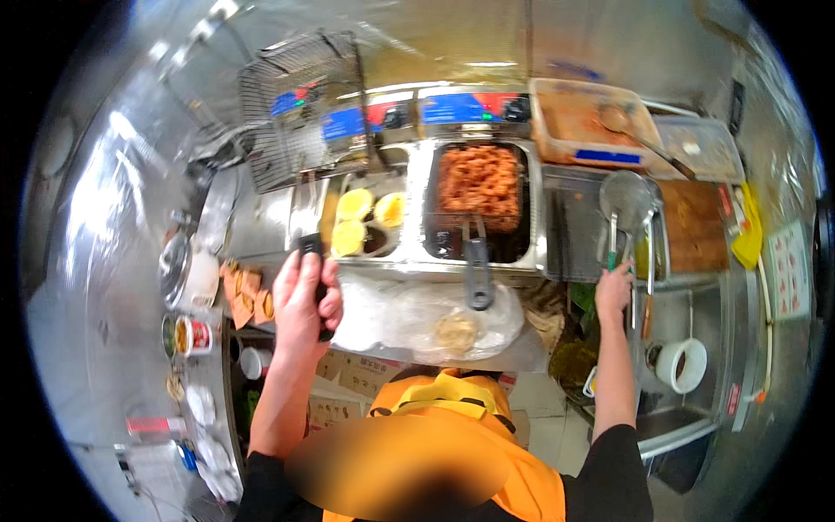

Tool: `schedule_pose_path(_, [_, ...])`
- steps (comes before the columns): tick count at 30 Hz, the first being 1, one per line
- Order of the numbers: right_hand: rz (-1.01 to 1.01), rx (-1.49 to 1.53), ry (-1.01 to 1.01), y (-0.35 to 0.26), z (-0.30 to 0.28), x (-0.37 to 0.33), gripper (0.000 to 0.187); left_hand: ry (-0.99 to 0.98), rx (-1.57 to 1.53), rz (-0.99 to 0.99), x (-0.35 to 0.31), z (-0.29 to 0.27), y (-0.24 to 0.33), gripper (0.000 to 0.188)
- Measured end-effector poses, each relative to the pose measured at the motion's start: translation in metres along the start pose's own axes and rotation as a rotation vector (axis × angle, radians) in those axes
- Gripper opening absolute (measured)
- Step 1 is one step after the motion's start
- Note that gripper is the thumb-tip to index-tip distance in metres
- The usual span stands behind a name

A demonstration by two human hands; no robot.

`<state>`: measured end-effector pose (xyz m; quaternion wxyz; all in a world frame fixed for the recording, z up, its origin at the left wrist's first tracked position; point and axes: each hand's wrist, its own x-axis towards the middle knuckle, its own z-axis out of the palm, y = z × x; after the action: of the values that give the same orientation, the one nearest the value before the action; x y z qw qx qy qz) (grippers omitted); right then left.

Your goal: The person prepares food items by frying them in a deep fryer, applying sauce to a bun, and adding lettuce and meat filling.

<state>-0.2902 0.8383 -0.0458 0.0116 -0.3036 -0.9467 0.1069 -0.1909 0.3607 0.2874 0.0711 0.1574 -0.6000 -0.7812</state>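
My left hand [301, 300] is wrapped round a black handle [310, 244] in front of the left fryer vat; what its far end joins is unclear. In that vat float several yellow round pieces [354, 204]. The right vat holds a wire fryer basket full of small reddish-brown fried pieces [478, 181], its black handle [477, 274] pointing toward me. At the right, my right hand [614, 288] is closed on the green handle of a round mesh skimmer [624, 200], whose head lies over a dark rack. A second long utensil with a wooden handle [648, 315] lies beside it.
An empty wire basket [300, 109] stands behind the left vat. Back right are a food tub [587, 122] with a ladle and a wooden board [691, 224]. A sink with a white pot [681, 365] lies right. Clear plastic [383, 317] covers the front counter.
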Motion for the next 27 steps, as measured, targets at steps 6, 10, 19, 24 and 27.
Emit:
schedule_pose_path(6, [-0.173,0.324,0.155,-0.021,-0.065,-0.023,0.047,-0.081,-0.176,-0.211,0.025,-0.095,-0.045,0.017])
schedule_pose_path(10, [-0.302,0.581,0.377,-0.08,-0.18,-0.116,0.052,-0.103,-0.22,-0.413,0.038,-0.122,-0.06,0.02])
schedule_pose_path(19, [-0.471,0.606,0.137,-0.243,-0.241,-0.326,0.046,-0.26,-0.349,-0.59,0.073,-0.164,-0.084,0.018])
schedule_pose_path(24, [-0.566,0.36,-0.092,-0.278,-0.197,-0.353,0.045,-0.499,-0.166,-0.364,0.055,-0.207,-0.108,0.015])
schedule_pose_path(27, [-0.726,0.177,-0.117,-0.312,-0.16,-0.336,0.053,-0.603,-0.058,-0.118,0.06,-0.218,-0.12,0.015])
